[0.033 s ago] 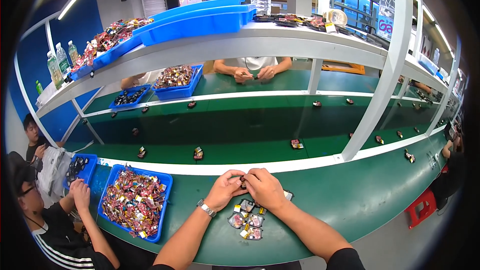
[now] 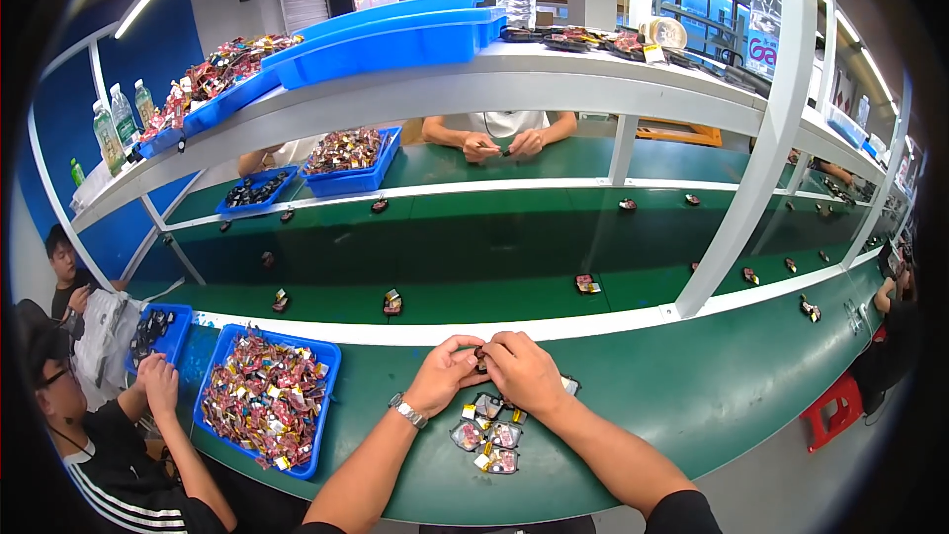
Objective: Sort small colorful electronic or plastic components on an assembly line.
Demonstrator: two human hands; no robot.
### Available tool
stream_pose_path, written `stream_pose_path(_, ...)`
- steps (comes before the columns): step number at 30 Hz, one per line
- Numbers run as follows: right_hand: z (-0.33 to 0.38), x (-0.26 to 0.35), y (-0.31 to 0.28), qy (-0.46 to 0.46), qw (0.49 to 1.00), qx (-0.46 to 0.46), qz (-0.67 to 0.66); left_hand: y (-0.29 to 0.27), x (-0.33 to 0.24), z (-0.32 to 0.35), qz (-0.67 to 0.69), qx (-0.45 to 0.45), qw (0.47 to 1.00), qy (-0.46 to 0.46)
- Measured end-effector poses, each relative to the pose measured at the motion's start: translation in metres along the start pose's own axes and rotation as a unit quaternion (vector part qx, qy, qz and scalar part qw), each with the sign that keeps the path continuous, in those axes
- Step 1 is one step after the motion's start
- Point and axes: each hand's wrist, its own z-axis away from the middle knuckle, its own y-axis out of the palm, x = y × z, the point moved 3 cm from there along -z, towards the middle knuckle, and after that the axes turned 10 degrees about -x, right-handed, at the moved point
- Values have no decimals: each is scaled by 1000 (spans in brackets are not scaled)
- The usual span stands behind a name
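Note:
My left hand [image 2: 444,377], with a metal watch on its wrist, is closed with its fingertips on a small dark electronic part [image 2: 481,361]. My right hand [image 2: 524,373] pinches the same part from the other side and covers much of it. Just below the hands, on the green bench, lies a cluster of small black-framed circuit assemblies [image 2: 501,436] with red boards and white and yellow labels. Another assembly [image 2: 569,386] shows partly behind my right hand. To the left stands a blue tray [image 2: 333,376] heaped with loose red circuit boards [image 2: 265,398].
A white rail [image 2: 425,334] separates the bench from a dark green conveyor belt [image 2: 474,257] carrying scattered assemblies. A slanted white post [image 2: 743,138] rises at right to a shelf with blue trays [image 2: 386,44]. Co-workers sit at left, across and far right, near a red stool [image 2: 835,411].

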Motion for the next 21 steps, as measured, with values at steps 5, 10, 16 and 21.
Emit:
stream_pose_path(5, -6, -4, -8, -40, 997, 29, -57, -1, 0, 0, 6, -4, 1000, 9)
stream_pose_path(10, -9, -6, -11, -65, 993, 50, -86, 2, -2, 1, 17, -3, 1000, 13)
stream_pose_path(16, -9, -6, -13, -65, 995, 61, -53, 6, -3, 2, 3, -6, 1000, 18)
stream_pose_path(21, -10, -10, -12, -46, 991, 93, -90, 1, 2, 0, -23, 7, 999, 24)
